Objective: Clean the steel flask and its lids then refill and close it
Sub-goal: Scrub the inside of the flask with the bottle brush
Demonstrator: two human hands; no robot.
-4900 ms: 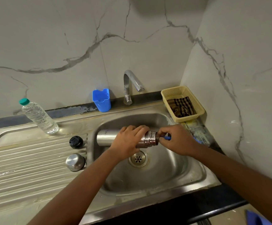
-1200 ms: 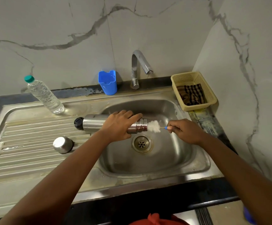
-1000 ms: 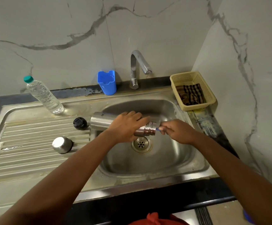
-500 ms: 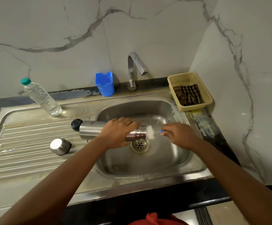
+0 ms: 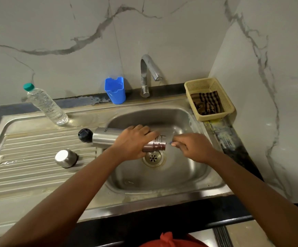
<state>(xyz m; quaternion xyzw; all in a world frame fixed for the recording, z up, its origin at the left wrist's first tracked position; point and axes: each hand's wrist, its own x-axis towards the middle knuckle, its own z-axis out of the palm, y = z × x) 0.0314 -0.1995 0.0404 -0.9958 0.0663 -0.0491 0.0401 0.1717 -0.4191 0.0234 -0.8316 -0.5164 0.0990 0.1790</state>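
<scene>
Over the sink, the flask lies nearly level, its long axis running from 9 o'clock to 3 o'clock. Its base points toward 9 o'clock above the draining board, and its open threaded mouth points toward 3 o'clock, just above the drain. The left hand wraps round the flask near the neck, fingers curled over the top. The right hand sits just beside the mouth at 3 o'clock, pinching the blue brush handle; the bristles are out of sight, apparently inside the flask. Any further stroke has to run along that same axis, and the right hand is the nearer to the mouth. At 9 o'clock of the base the black lid rests on the surface; the steel cap stands at 8 o'clock.
</scene>
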